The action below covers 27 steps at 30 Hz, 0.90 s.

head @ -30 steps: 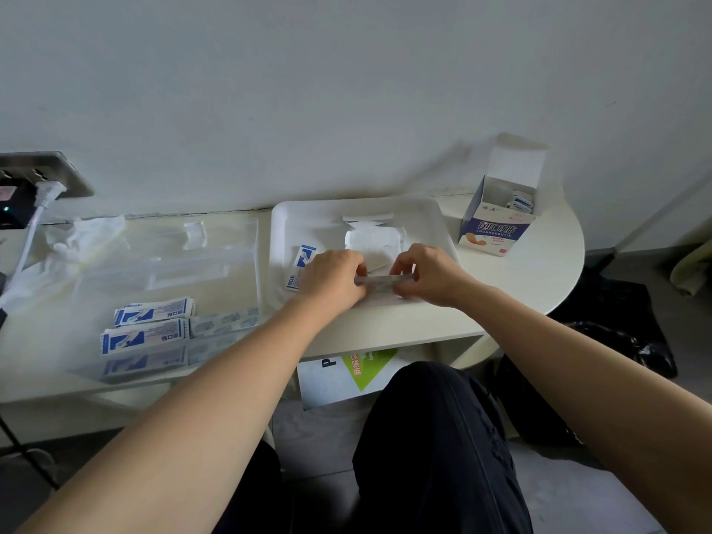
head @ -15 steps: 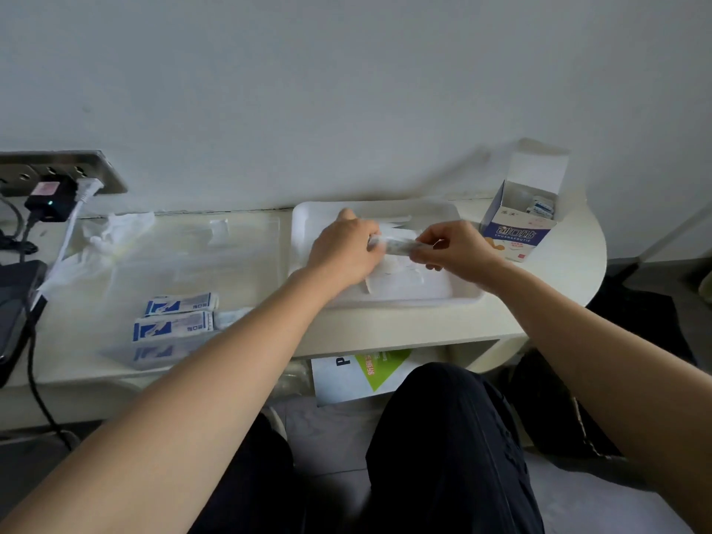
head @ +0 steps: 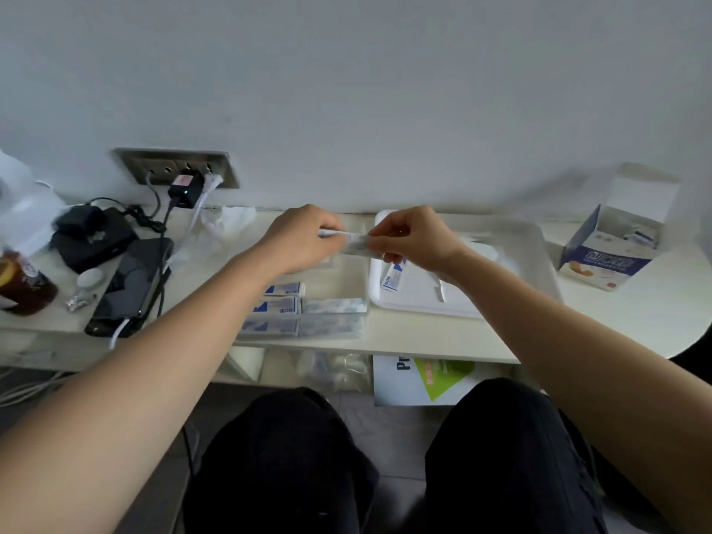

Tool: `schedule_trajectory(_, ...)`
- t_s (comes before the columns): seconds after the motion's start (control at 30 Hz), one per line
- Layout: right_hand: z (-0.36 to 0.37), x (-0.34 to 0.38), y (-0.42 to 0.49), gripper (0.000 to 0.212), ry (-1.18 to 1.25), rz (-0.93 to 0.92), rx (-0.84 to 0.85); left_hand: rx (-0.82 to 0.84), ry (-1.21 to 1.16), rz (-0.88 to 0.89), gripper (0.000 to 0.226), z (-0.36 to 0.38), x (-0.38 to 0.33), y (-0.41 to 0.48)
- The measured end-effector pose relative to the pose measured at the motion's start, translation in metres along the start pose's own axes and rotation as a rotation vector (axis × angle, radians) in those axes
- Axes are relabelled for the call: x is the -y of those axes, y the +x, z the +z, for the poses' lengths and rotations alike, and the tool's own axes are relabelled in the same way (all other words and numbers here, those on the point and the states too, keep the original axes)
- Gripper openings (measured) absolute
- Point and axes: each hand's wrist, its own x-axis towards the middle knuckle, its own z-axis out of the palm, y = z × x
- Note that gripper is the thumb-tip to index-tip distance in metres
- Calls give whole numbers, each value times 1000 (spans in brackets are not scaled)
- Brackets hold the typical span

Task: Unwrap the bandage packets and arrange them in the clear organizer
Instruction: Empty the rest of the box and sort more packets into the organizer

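Over desk (head: 424, 335), packet (head: 356, 243) between 2 hands (head: 304, 238) (head: 412, 237)

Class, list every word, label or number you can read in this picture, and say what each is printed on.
"P": the first black letter on the white sheet under the table; the rest is cut off.
Green panel on that sheet: white characters, blurred.
Box: white characters on a blue band, blurred.
Packets: blue print, too small to read.
Bottle: label unreadable.
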Motion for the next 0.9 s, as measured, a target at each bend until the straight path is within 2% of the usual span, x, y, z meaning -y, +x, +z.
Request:
schedule_trajectory(0.13, 20, 9, 4, 8, -40, 19, 10, -41, 54, 45, 14, -1, 16, -5)
schedule_trajectory(0.4, 25, -5, 4, 9, -112, 5, -92, 45, 198, -121, 17, 21, 35, -1)
schedule_trajectory(0.57, 25, -14, 0, 13, -234, -9, -8, 30, 247, -194, 17, 48, 31, 4)
schedule_trajectory(0.7, 30, -19, -1, 15, -287, -20, 79, 47, 271, -176, 16, 59, 29, 7)
schedule_trajectory(0.9, 31, -23, -1, 15, -273, -22, 85, 87, 383, -125, 16, 64, 28, 9)
